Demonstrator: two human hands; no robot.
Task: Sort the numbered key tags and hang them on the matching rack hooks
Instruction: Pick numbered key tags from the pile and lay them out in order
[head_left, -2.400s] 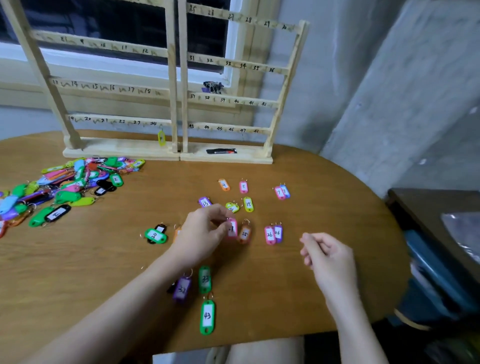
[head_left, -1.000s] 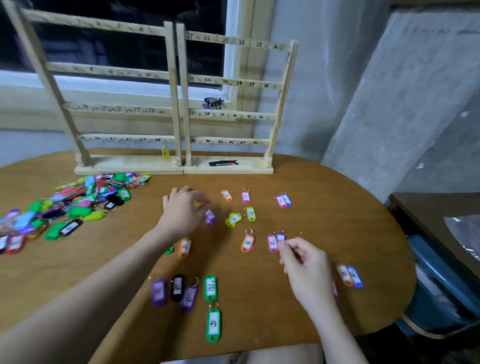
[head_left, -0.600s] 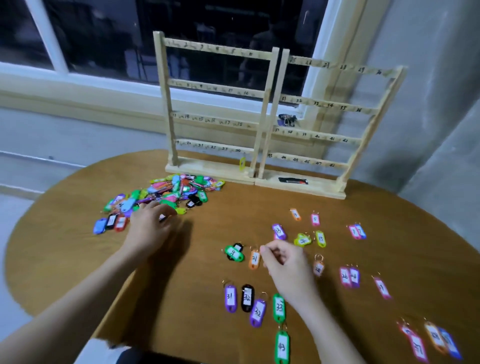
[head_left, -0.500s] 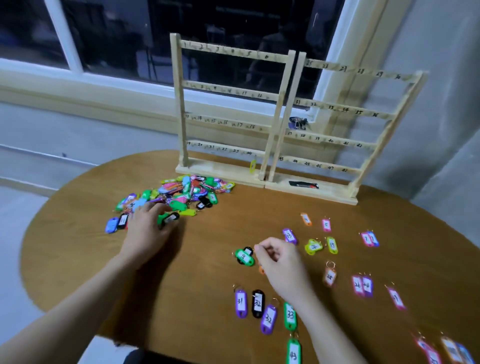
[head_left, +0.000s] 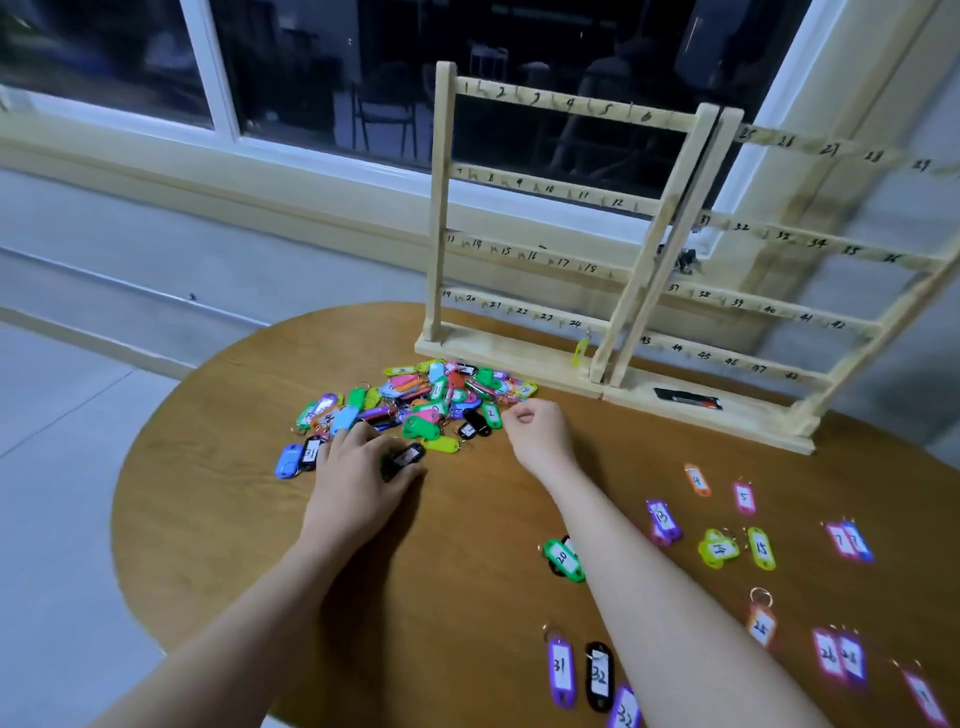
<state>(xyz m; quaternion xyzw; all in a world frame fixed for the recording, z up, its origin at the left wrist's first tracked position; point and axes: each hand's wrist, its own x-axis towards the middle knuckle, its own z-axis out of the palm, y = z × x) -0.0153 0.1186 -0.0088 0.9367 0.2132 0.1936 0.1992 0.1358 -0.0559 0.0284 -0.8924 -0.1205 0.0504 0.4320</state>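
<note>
I'm looking over the table (head_left: 218, 519) with the rack (head_left: 524, 260) standing at its far edge, nearly bare: one yellow tag (head_left: 579, 353) is hanging near hook 24. The pile (head_left: 415, 400) of unsorted tags is lying in front of it, and sorted tags (head_left: 761, 548) are sitting in rows to my right. I judge I'm sorting, not yet hanging. My left hand (head_left: 358, 483) is pressing spread fingers on a black tag (head_left: 408, 456); my right hand (head_left: 537, 434) is curling closed beside the pile, seemingly empty. Next I need to read a number and lift that tag out.
</note>
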